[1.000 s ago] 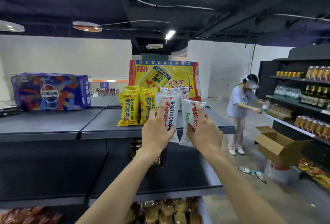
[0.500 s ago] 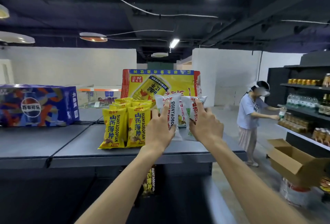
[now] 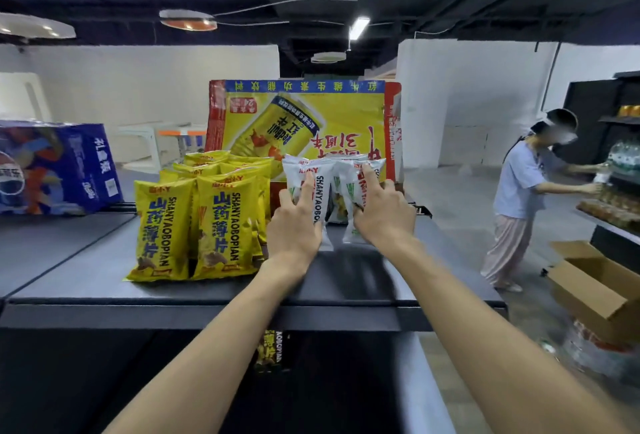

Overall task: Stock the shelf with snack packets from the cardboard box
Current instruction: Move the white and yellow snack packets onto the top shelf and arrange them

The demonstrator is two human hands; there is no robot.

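Note:
Both arms reach forward over the dark top shelf. My left hand grips a white snack packet standing upright on the shelf. My right hand grips a second white packet beside the first. Their lower ends touch the shelf surface. More white packets stand behind them. Left of the hands stand rows of yellow snack packets. An open cardboard box sits on the floor at the right.
A large yellow and red drinks carton stands behind the packets. A blue cola carton sits at the far left of the shelf. Another person works at a dark shelving unit on the right. A yellow packet shows on the shelf below.
Both hands moved forward and set the two white packets down on the top shelf beside the yellow ones. The view has come closer to the shelf.

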